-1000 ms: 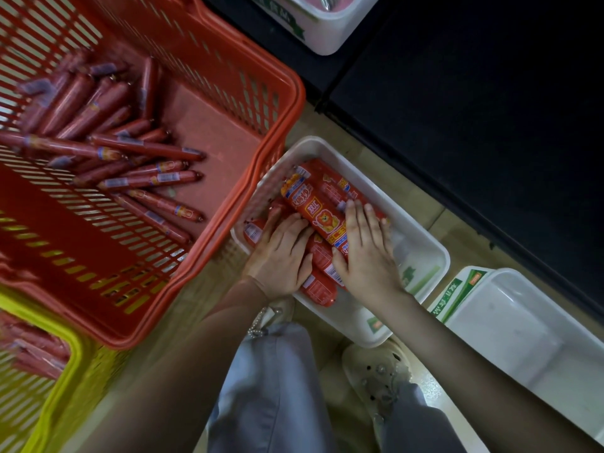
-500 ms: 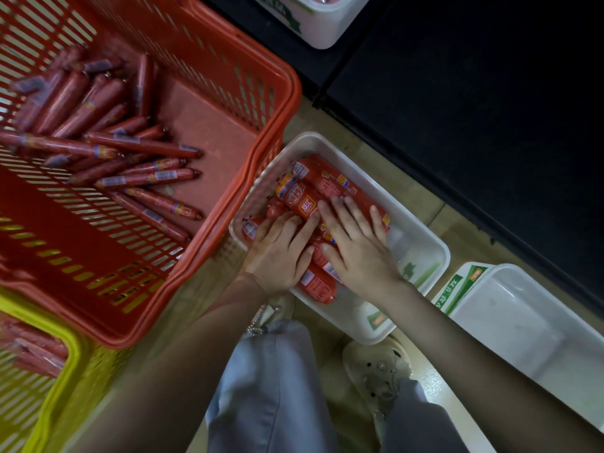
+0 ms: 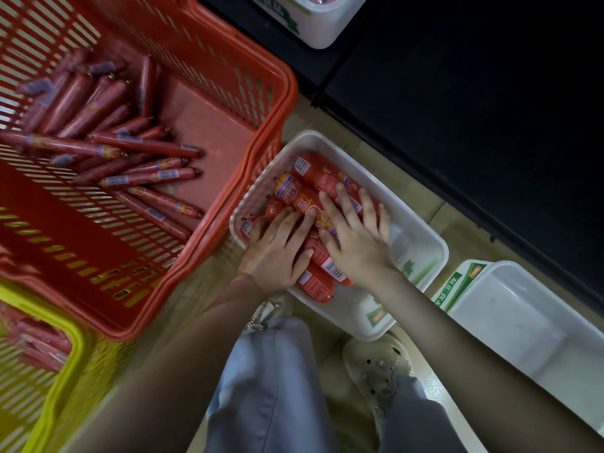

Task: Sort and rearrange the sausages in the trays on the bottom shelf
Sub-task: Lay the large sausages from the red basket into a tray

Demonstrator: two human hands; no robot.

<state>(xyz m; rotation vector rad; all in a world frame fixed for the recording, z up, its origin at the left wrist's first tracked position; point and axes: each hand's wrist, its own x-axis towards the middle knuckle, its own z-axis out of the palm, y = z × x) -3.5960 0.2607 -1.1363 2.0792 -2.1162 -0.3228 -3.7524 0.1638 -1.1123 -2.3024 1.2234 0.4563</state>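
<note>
A white tray (image 3: 425, 243) lies on the floor and holds several thick red sausages (image 3: 312, 178) laid side by side along its left half. My left hand (image 3: 277, 250) rests flat on the sausages nearest the tray's left wall. My right hand (image 3: 354, 237) presses on the sausages beside it with its fingers spread and fairly straight. Both hands touch the sausages from above; neither wraps around one. The tray's right half shows bare bottom.
A red basket (image 3: 209, 243) at left holds several thin sausages (image 3: 143, 165). A yellow basket (image 3: 58, 361) with more sausages sits at bottom left. Another white tray (image 3: 523, 322) stands at right, a third (image 3: 320, 24) at top. My knees and a white shoe (image 3: 376, 364) are below.
My right hand has slid forward and left over the sausages, spreading its fingers. The sausages have shifted closer together toward the tray's left wall. My left hand stays roughly in place.
</note>
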